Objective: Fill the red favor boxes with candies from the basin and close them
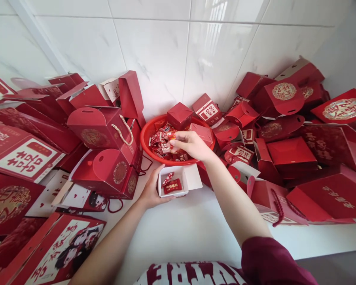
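Note:
My left hand (152,190) is wrapped round the left side of a small open box (180,192) with white inner walls, its flap folded out to the right. Two red wrapped candies (172,186) lie inside it. Just behind the box is a round red basin (144,144) holding many red wrapped candies (158,138). Over the basin, my right hand (188,144) pinches a small red and yellow wrapped candy (172,136) between thumb and fingers.
Closed red boxes (179,114) rest on the basin's back and right side. Red gift boxes with rope handles (99,128) are stacked at the left, and more red boxes (287,95) are heaped at the right. A white tiled wall (154,51) stands behind the white table (178,233).

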`<action>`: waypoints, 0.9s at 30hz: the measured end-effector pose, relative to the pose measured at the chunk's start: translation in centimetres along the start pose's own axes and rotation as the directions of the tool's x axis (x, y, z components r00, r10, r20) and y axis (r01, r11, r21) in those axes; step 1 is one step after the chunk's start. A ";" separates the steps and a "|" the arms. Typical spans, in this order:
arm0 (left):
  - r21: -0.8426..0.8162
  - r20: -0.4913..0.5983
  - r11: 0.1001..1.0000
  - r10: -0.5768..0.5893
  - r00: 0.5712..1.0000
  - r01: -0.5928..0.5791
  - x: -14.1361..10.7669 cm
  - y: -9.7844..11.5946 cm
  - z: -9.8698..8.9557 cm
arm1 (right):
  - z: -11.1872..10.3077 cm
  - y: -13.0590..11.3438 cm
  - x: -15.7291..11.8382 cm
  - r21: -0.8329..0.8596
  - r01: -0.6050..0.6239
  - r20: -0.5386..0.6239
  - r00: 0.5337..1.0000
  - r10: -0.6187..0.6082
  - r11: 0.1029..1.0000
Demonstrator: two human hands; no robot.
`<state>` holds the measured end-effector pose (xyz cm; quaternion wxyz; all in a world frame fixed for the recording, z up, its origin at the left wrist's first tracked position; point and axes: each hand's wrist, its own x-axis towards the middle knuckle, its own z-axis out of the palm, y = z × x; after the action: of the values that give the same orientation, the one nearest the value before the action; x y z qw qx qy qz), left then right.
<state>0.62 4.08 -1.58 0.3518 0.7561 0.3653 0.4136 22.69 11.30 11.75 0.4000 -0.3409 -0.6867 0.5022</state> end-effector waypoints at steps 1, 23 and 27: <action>-0.010 0.002 1.000 0.003 1.000 -0.003 0.1 0.0 0.1 | -0.2 -0.7 -1.3 -0.046 0.037 0.022 0.999 -0.036 0.998; -0.284 0.105 0.847 -0.439 0.892 0.450 -2.7 0.6 -1.9 | 3.8 8.2 -20.8 -0.386 -0.249 -0.405 0.911 0.079 0.888; -0.429 0.211 0.782 -0.401 0.892 0.453 -3.1 1.0 -1.7 | 4.2 8.6 -20.1 -0.385 -0.133 -0.207 0.977 0.055 0.913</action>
<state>-1.86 1.37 -1.19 0.6268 0.5675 0.3969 0.3572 28.51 -5.68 -1.45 0.3619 -0.4945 -0.7152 0.3361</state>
